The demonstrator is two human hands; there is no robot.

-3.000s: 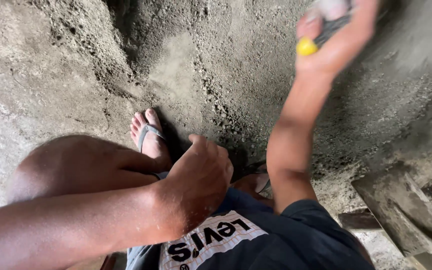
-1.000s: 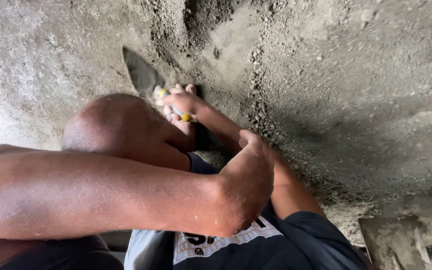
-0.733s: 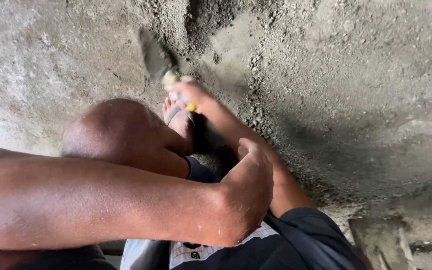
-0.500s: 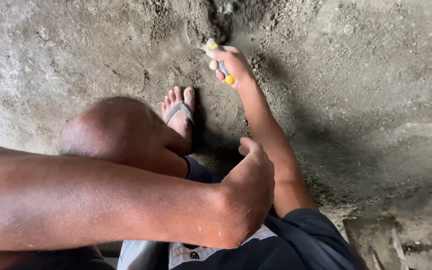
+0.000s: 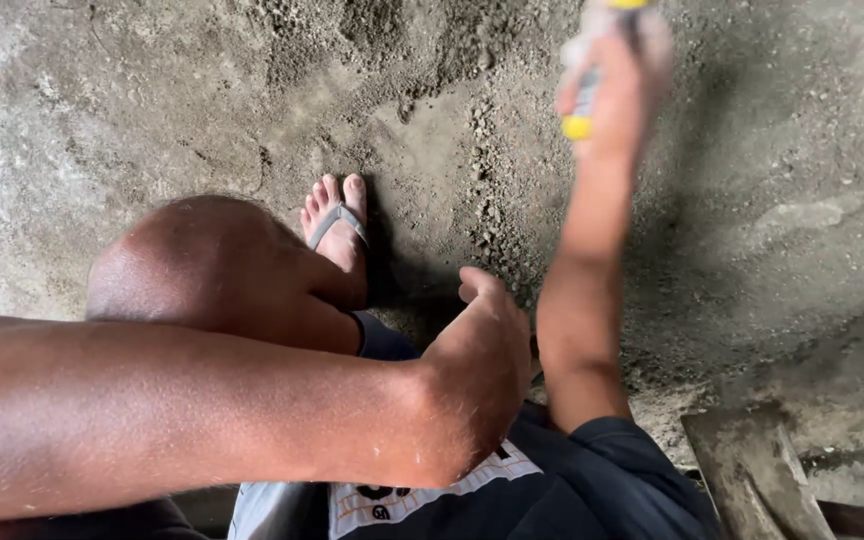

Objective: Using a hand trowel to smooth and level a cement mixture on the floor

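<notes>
My right hand (image 5: 620, 80) is raised at the top of the view, blurred, and gripped around a tool handle with a yellow end (image 5: 577, 127). The tool's blade is out of frame. Under that hand lies grey sandy mortar mix (image 5: 472, 150) spread over the ground. My left forearm crosses the bottom of the view. My left hand (image 5: 480, 375) hangs loosely curled beside my bent knee (image 5: 207, 270), with nothing in it.
My foot in a grey flip-flop (image 5: 337, 225) stands on the mix just left of centre. A dirty flat board or blade (image 5: 752, 475) lies at the bottom right. Rough grey concrete ground surrounds the pile.
My right hand has swung the tool up and to the right, from beside my foot to the top of the view. My left hand and knee have stayed put.
</notes>
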